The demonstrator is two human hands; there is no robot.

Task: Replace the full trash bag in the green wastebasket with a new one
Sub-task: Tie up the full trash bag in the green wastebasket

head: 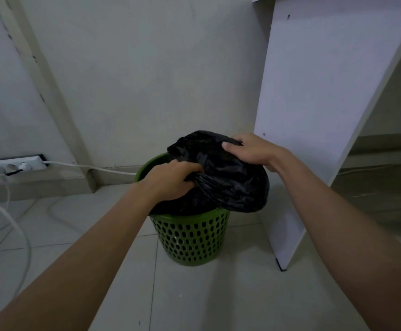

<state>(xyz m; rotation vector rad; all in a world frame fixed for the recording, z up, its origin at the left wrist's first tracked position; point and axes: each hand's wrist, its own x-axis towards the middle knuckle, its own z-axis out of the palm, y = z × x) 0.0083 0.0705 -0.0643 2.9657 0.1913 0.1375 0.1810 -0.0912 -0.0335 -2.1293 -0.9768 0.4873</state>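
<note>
A green perforated wastebasket (191,237) stands on the tiled floor near the wall. A bulging black trash bag (228,180) fills it and rises above the rim, spilling over the right side. My left hand (170,180) grips a bunched fold of the bag at its left front, fingers curled into the plastic. My right hand (254,151) holds the bag's top right part, thumb and fingers curled over the plastic. The bag's lower part is hidden inside the basket.
A white furniture panel (314,115) stands just right of the basket, its foot on the floor. A white power strip (18,164) lies by the wall at left, with white cables (15,225) looping over the floor tiles.
</note>
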